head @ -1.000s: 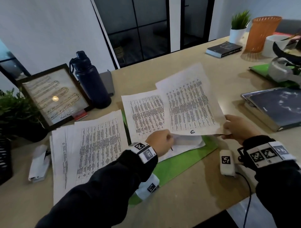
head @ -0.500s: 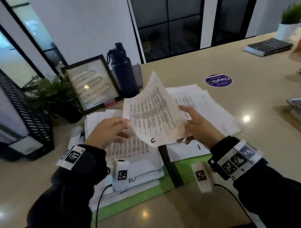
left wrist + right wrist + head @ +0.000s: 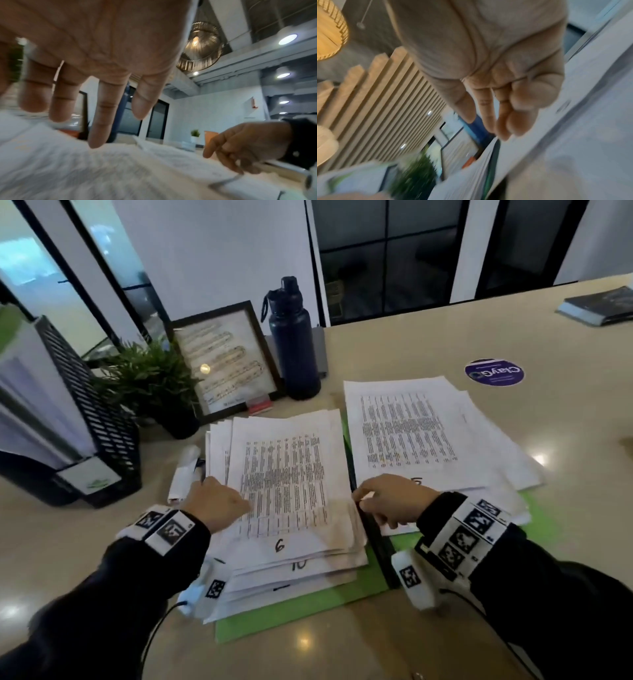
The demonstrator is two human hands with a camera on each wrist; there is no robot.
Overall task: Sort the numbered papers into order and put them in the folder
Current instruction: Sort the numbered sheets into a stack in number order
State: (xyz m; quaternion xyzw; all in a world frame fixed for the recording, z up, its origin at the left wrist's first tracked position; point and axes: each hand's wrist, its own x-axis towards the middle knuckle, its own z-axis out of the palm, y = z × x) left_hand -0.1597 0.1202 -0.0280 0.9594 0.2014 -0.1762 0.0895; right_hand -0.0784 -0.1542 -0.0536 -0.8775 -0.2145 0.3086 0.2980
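My left hand (image 3: pixel 219 501) rests with loose, straight fingers on the white printed sheet marked 6 (image 3: pixel 286 484), which tops an untidy left stack (image 3: pixel 301 568) showing a 10 beneath. My right hand (image 3: pixel 390 501), grip loosely curled and holding nothing, hovers over the open green paper folder's (image 3: pixel 308 607) dark spine. A second white paper stack (image 3: pixel 421 433) covers the folder's right half. I judge sorting is unfinished: the numbers remain out of order.
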